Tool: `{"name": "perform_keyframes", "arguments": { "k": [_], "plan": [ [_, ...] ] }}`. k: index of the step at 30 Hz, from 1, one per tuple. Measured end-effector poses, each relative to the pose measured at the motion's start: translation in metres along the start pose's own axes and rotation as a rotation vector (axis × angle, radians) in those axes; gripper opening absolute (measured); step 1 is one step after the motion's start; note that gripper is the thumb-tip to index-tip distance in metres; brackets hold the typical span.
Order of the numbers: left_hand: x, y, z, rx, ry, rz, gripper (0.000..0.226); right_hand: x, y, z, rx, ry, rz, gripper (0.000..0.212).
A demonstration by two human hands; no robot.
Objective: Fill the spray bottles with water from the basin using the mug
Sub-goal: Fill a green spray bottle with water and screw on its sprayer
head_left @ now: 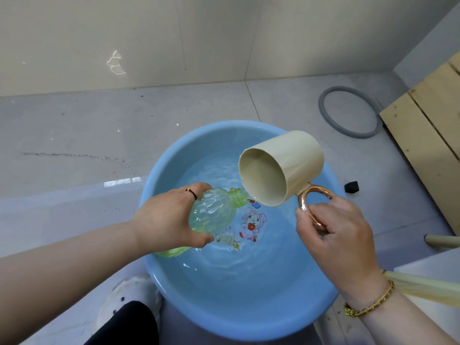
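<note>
Over the basin [174, 155], our left hand [166, 217] grips the tilted green bottle [211, 215] while our right hand [333, 235] holds the mug [286, 165] by its handle, tipped at the bottle neck.

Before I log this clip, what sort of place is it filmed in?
Probably a bathroom or utility corner of a home: glossy grey floor tiles meet a pale tiled wall, a blue basin of water sits on the floor, and a grey hose loops beside wooden planks.

The left hand [169, 217] covers much of the green bottle [214, 212]. The right hand [333, 235] hides the lower mug handle [303, 202]. The wooden boards [428, 135] run off the right edge.
</note>
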State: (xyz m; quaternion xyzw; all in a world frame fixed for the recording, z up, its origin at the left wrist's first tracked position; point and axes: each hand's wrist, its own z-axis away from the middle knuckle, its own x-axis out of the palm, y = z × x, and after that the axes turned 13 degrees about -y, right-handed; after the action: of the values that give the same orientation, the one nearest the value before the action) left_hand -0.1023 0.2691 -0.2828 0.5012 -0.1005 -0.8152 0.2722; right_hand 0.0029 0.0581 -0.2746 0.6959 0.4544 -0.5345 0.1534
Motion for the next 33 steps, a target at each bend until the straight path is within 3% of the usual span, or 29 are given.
{"name": "perform_keyframes", "arguments": {
  "k": [33],
  "plan": [
    [0.0000,-0.0011,-0.0005,0.007,0.008,-0.014,0.081,-0.0037,0.0024,-0.0064,-0.133,0.062,0.092,0.037]
  ]
}}
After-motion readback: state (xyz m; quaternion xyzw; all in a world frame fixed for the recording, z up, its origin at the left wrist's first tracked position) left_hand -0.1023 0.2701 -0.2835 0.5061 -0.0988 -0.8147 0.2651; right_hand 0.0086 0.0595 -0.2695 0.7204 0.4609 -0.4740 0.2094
